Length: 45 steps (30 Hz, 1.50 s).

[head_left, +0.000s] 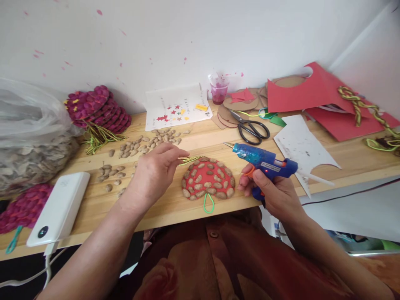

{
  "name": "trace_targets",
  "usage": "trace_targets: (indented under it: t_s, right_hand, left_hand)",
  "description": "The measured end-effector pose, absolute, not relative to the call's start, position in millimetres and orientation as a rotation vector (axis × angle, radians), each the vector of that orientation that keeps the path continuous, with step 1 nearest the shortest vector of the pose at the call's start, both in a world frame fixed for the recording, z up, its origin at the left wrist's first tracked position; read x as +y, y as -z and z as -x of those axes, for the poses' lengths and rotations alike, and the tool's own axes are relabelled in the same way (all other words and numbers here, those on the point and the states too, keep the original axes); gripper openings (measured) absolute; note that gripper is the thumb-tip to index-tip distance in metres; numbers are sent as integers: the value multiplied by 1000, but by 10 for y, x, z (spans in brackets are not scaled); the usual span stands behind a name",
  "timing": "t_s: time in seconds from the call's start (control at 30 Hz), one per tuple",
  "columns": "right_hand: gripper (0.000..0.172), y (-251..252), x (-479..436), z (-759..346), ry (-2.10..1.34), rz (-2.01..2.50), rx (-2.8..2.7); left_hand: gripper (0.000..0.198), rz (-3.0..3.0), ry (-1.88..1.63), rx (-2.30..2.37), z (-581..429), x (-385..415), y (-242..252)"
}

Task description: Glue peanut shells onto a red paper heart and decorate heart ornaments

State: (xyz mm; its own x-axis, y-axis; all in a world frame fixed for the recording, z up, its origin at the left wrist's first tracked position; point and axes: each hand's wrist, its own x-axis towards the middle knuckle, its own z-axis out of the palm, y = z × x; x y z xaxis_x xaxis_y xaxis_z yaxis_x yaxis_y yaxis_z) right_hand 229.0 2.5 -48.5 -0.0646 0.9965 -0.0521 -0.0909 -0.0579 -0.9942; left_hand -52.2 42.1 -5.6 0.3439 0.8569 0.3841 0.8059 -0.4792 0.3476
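Note:
My right hand [275,191] is wrapped round a blue hot glue gun [259,156], with a finger at its orange trigger and the nozzle pointing left. A red half-round card [203,171] lies below and left of the nozzle, dotted with peanuts in their shells. From its near edge sticks a bright green cord loop [208,204]. At its far edge is a yellow-green yarn tassel [190,160]. My left hand [156,171] is closed at the tassel's loose end, thumb and fingers pinched together. Loose peanuts [159,139] are scattered beyond and left of that hand.
Black-handled scissors [251,129], a cup of pink liquid [218,89] and red card sheets [300,96] are at the back right. A paper with small stars [175,106] stands behind. To the left are stacked purple pieces [100,108], a bag of peanuts [34,154] and a white power bank [61,208].

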Motion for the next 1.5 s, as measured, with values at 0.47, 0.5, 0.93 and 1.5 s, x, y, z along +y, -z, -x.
trace_targets:
  t_s: [0.47, 0.5, 0.93, 1.5]
  right_hand:
    - [26, 487, 27, -2279, -1348, 1104, -1123]
    - [25, 491, 25, -2282, -1349, 1105, -1121]
    - [24, 504, 35, -2280, -1351, 1081, -1132]
    - [25, 484, 28, -2286, -1368, 1085, -1120]
  left_hand:
    - [23, -2474, -849, 1547, 503, 332, 122]
    - [22, -2449, -864, 1566, 519, 322, 112]
    - [17, -2669, -535, 1305, 169, 365, 186]
    - [13, -2714, -437, 1407, 209, 405, 200]
